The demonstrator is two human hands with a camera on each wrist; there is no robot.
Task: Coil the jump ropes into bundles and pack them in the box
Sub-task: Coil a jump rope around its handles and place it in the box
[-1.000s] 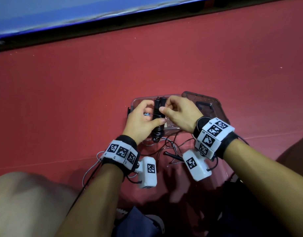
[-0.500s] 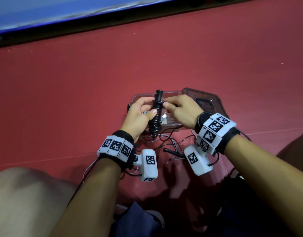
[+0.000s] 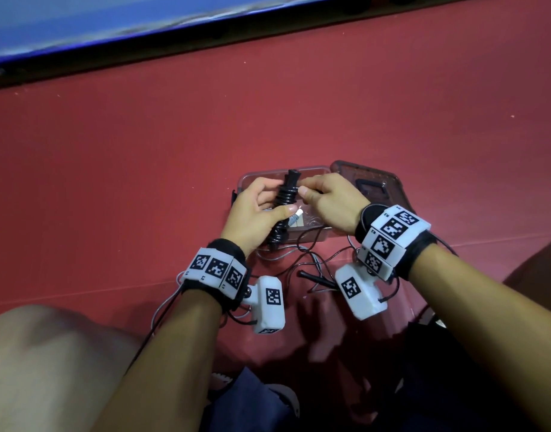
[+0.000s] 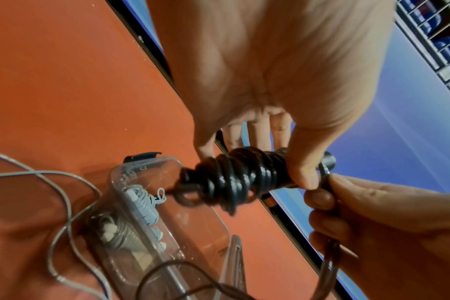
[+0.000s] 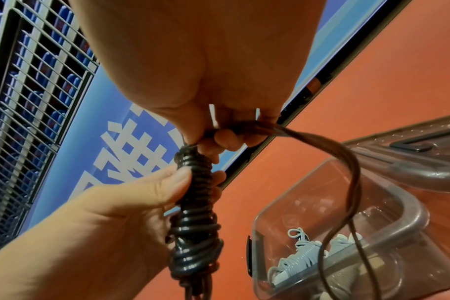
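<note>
On the left, a loose thin grey cord [image 4: 62, 205] trails over the red floor [image 3: 143, 182], just beside the near end of the clear plastic box [image 3: 311, 235]. The left hand [image 3: 252, 213] has its grip curled round a black jump rope bundle [image 3: 285, 201], thumb pressed across the glossy coils, the handle's tip poking out at the far end; the bundle is held in the air over the box. Inside the box lies a coiled light-grey jump rope [image 5: 299, 257]. The right hand [image 3: 333, 201] pinches the free black cord [image 5: 347, 182] right at the far end of the bundle, fingers curled tight on it; from there the cord loops down to the floor on the near side of the box. Just right of the box, touching it, lies its smoky translucent lid [image 3: 374, 188] with a dark handle recess.
</note>
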